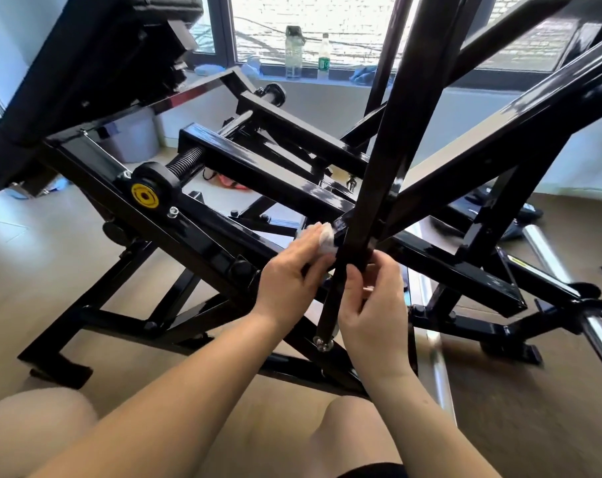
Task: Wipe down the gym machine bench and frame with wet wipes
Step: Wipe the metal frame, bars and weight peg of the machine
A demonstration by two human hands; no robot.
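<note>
Work centres on the crowded joint low in the glossy black steel frame [258, 174], where several square tubes cross; the left hand [292, 270] has its fingers curled over a crumpled white wet wipe [325, 238] and presses it against the tube just beside that crossing, bunched small, I judge, so that it fits into the tight corner; the right hand [371, 305] is wrapped round a slim black slanted bar [353, 250] directly beside the wipe, fingers on 1 side and thumb on the other, most likely to steady the bar or hold it aside while the other hand rubs behind it; the black padded bench [85, 56] hangs tilted at upper left, well apart from the wipe, so the frame is the part in hand now; a round yellow plastic cap [145, 193] marks a pivot near a black coil spring [185, 160], but shows no lettering; a small yellow sticker [520, 262] on a lower rail at right is too small to read; on the window sill [344, 79] stand a clear plastic bottle [293, 51] and a white bottle with a green label [324, 56], whose print is likewise illegible; no brand name is legible anywhere on the machine.
</note>
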